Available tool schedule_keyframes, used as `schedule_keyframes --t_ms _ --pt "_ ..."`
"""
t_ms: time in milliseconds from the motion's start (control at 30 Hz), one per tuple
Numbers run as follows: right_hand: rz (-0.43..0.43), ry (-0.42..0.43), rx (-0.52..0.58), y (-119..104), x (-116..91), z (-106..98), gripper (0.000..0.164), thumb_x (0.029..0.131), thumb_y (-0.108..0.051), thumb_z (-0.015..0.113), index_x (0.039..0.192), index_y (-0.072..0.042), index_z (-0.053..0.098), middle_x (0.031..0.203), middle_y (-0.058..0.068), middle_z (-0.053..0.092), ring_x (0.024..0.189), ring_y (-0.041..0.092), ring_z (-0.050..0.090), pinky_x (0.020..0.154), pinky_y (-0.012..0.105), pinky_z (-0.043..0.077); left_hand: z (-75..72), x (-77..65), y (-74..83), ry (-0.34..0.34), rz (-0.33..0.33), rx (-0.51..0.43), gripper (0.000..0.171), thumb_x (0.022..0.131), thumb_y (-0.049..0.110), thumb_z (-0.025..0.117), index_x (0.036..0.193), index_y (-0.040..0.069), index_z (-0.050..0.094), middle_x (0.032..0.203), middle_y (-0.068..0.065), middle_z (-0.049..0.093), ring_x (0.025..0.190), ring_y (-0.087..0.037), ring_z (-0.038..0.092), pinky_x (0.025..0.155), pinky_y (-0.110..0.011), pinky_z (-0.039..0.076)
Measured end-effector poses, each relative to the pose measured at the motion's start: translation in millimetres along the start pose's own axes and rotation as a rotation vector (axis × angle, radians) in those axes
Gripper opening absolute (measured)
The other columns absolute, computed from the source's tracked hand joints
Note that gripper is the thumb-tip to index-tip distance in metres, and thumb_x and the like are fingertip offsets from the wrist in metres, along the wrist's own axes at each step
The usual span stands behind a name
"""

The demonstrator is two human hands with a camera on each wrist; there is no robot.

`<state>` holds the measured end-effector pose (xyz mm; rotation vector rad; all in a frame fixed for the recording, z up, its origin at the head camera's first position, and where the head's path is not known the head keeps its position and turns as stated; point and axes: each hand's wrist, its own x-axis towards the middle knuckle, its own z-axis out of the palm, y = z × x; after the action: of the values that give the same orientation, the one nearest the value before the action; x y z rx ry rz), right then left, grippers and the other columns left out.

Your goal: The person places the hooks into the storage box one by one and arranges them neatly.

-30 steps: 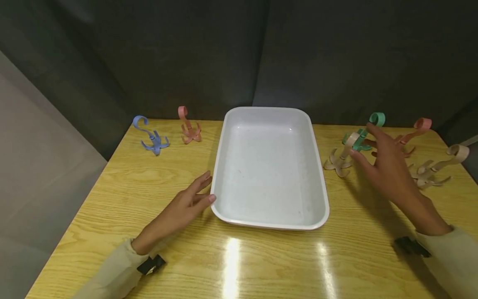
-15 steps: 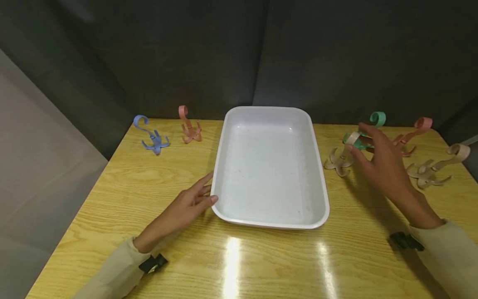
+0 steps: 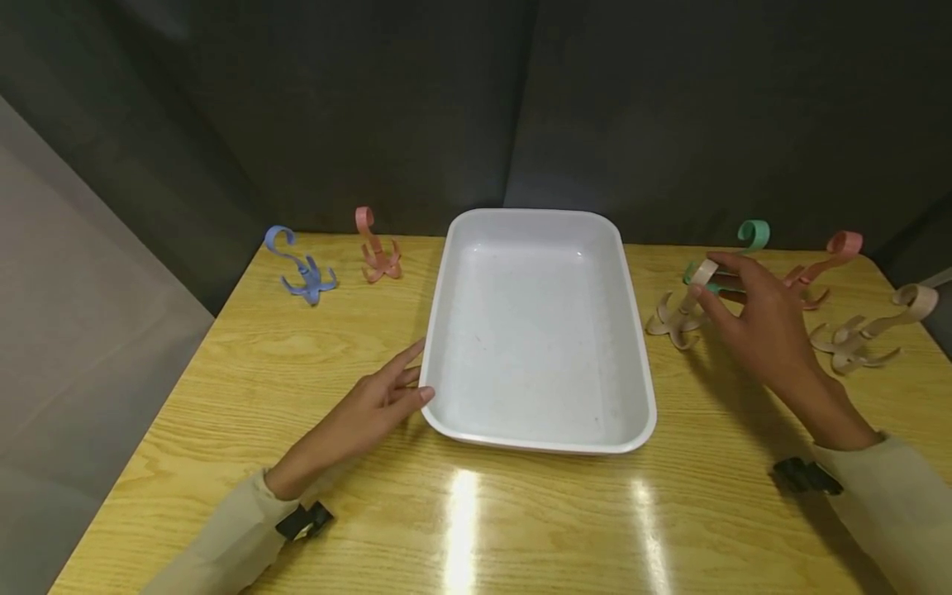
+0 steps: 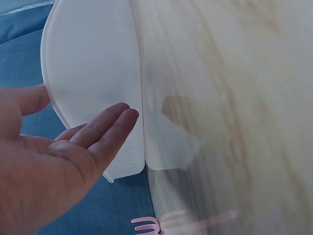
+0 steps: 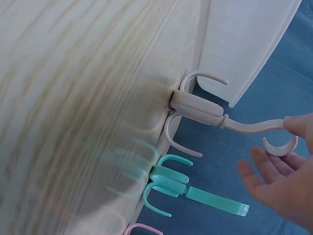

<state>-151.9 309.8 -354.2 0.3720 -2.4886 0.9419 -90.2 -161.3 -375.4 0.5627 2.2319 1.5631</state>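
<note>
On the table [image 3: 550, 529], before the curtain [image 3: 372, 107], the tray [image 3: 535, 347] sits between 2 hooks [image 3: 311, 287] at its back left and 4 hooks [image 3: 844, 245] on its right. Of those 4, the innermost hook [image 3: 677, 324] stands near the tray, in front of another. The left hand [image 3: 364, 416] is at the tray's left rim, the right hand [image 3: 766, 322] at the innermost hook's top.

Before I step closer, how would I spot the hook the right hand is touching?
Find the white tray on the table. Just to its right is a beige hook, its curled top held by the right hand. Its beige colour sets it apart from the green hook beside it, its place by the tray from the other beige hook farther right.
</note>
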Motion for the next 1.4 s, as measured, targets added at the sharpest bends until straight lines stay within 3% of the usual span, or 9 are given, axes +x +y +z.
schedule_keyframes --t_ms 133,200,500,800,1067,1400 --pt "-0.007 0.014 0.030 0.6 0.7 0.9 0.047 0.096 0.003 0.073 0.140 0.008 0.057 0.125 0.029 0.064 0.107 -0.012 0.057 0.087 0.002 0.042 -0.4 0.0 0.5 -0.001 0.004 0.008 0.073 0.110 0.023 0.057 0.167 0.009 0.014 0.156 -0.022 0.045 0.134 -0.032 0.056 0.107 -0.044 0.048" --pt "-0.007 0.017 0.044 0.3 0.9 0.7 0.047 0.095 0.004 0.073 0.139 0.009 0.058 0.124 0.030 0.065 0.103 -0.025 0.048 0.086 0.002 0.042 -0.7 0.1 0.4 -0.002 0.007 0.009 0.073 0.110 0.023 0.057 0.167 0.009 0.015 0.156 -0.022 0.046 0.134 -0.032 0.057 0.107 -0.045 0.048" --pt "-0.013 0.023 0.068 -0.7 0.4 -0.8 0.046 0.093 0.004 0.075 0.137 0.008 0.061 0.125 0.027 0.065 0.103 -0.021 0.053 0.084 0.001 0.043 -0.9 0.8 -3.0 -0.002 0.015 0.029 0.073 0.110 0.024 0.057 0.167 0.008 0.016 0.155 -0.024 0.046 0.133 -0.034 0.058 0.106 -0.047 0.048" --pt "-0.028 0.046 0.062 -3.8 4.9 -3.3 0.048 0.094 0.005 0.074 0.140 0.005 0.060 0.129 0.027 0.064 0.104 -0.022 0.052 0.085 0.002 0.044 -1.8 0.3 -0.8 -0.008 0.016 0.023 0.072 0.110 0.023 0.058 0.168 0.012 0.016 0.155 -0.021 0.047 0.133 -0.031 0.058 0.106 -0.047 0.049" --pt "-0.025 0.061 0.033 -2.9 9.5 -5.8 0.050 0.093 0.007 0.074 0.141 0.004 0.061 0.129 0.030 0.064 0.103 -0.024 0.049 0.083 0.000 0.040 -2.0 0.4 -1.0 -0.006 0.022 0.034 0.072 0.110 0.023 0.058 0.167 0.009 0.016 0.154 -0.022 0.048 0.132 -0.033 0.058 0.107 -0.047 0.048" --pt "-0.012 0.061 0.029 -9.6 11.3 -7.8 0.048 0.098 -0.006 0.072 0.144 -0.001 0.060 0.131 0.028 0.065 0.105 -0.023 0.049 0.085 0.002 0.042 -2.1 -0.2 -0.6 -0.005 0.009 0.034 0.073 0.110 0.024 0.058 0.168 0.010 0.016 0.154 -0.023 0.048 0.132 -0.033 0.058 0.106 -0.047 0.049"
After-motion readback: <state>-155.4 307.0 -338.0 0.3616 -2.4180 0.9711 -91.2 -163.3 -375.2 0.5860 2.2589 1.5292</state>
